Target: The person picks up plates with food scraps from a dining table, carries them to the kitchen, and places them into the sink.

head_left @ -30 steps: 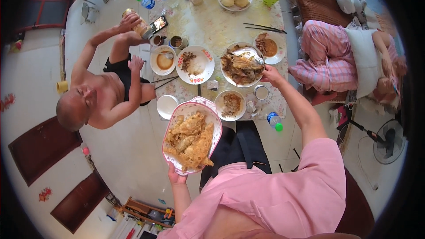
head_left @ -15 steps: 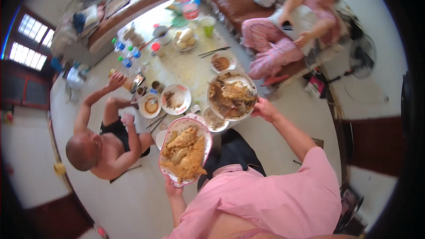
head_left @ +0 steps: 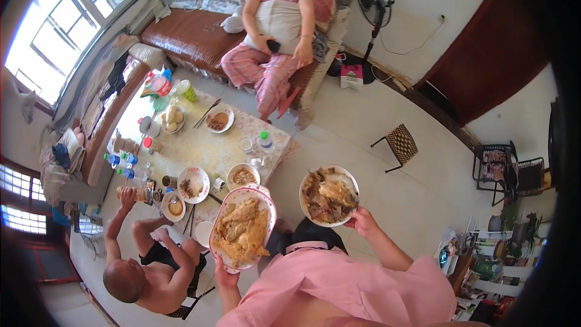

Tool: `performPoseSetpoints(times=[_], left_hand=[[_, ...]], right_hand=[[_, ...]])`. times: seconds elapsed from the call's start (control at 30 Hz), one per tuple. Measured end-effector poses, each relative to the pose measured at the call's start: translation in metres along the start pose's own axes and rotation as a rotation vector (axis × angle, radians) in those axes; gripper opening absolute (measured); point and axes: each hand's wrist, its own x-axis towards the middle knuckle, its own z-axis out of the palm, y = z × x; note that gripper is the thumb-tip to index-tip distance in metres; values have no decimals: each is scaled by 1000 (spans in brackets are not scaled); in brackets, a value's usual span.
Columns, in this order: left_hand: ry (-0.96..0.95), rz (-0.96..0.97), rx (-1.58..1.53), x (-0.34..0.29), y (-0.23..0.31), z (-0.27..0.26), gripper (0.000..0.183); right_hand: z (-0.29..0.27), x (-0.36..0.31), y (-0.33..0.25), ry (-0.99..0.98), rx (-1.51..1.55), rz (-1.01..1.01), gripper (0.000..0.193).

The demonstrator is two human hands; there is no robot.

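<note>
My left hand (head_left: 226,274) grips the near end of a white oval dish (head_left: 270,204) with a pink rim, its fingers partly hidden under it. Browned, flat pieces of food (head_left: 241,230) fill that dish. In my right hand (head_left: 362,220) is the edge of a round white plate (head_left: 310,216), piled with brown, fish-like food (head_left: 331,192). Both are held up in front of my body, apart from each other. The oval dish overlaps the near edge of the table (head_left: 181,97); the round plate is over the floor to its right.
Bowls, bottles, cups and chopsticks crowd the table. At left a seated person (head_left: 151,278) holds a jar (head_left: 140,194). Another person (head_left: 275,30) sits on the couch (head_left: 187,33) beyond. A small stool (head_left: 400,145), a standing fan (head_left: 374,12) and a plant rack (head_left: 499,254) stand to the right.
My body and view have turned to the right. The round plate has moved off the table's edge, out over the floor. Both hands keep their holds.
</note>
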Motion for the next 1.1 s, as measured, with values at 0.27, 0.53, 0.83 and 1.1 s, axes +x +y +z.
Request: performPoseSetpoints(times=[0.27, 0.53, 0.83, 1.1], left_hand=[[-147, -363, 71, 66, -78, 75, 46], [-324, -435, 420, 113, -116, 152, 59], [-424, -667, 559, 113, -177, 194, 58], [-294, -750, 326, 95, -208, 180, 41]], right_hand=[[-94, -81, 39, 286, 358, -203, 29], [-102, -57, 56, 498, 454, -249, 26], [-136, -102, 101, 574, 671, -309, 29], [-148, -147, 119, 697, 649, -378, 36]])
